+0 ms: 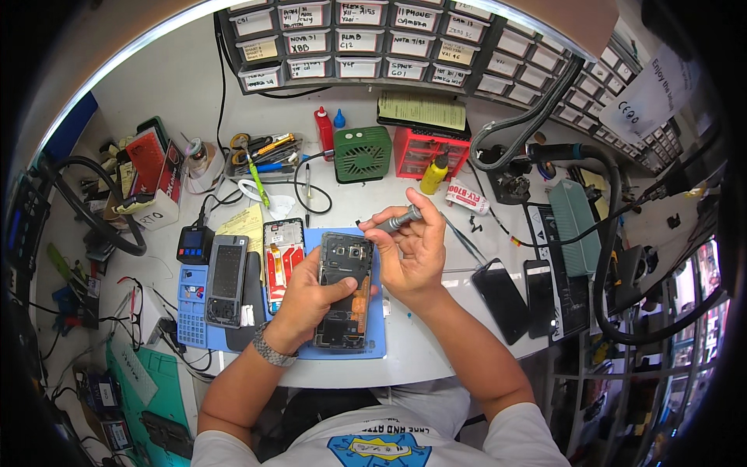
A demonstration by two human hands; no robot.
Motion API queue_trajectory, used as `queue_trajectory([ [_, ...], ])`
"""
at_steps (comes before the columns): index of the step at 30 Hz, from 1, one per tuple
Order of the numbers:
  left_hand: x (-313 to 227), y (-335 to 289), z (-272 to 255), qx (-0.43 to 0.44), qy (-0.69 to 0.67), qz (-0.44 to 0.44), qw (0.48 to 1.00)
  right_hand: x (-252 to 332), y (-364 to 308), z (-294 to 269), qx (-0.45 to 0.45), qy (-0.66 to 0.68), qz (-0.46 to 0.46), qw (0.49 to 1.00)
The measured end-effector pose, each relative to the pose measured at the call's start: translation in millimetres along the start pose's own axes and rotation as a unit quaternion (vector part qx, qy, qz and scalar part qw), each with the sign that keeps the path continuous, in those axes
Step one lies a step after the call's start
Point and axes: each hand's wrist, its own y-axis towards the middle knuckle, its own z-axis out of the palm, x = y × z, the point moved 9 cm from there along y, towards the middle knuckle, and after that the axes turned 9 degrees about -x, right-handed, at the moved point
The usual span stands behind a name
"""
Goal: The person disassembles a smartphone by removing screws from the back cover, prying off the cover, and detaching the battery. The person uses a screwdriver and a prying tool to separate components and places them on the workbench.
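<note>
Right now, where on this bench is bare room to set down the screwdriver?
Bare white bench lies between the blue mat and dark phones, right of the right hand. The back, around the green fan and red drawers, is crowded.

The opened phone shows matt black plastic and bare metal parts inside. The screwdriver has a grey metal shaft, dull in finish. Beneath lies a smooth blue rubbery mat on the glossy white surface. The wristband looks like linked metal.
</note>
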Motion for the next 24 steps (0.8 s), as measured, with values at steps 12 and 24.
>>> queue_trajectory([
  [12, 1, -5, 0, -0.015, 0.023, -0.003, 1.000, 18, 1, 3, 0.018, -0.147, -0.126, 0.981],
  [24, 10, -5, -2, -0.032, 0.028, -0.054, 0.998, 15, 5, 8, 0.056, -0.204, -0.105, 0.972],
])
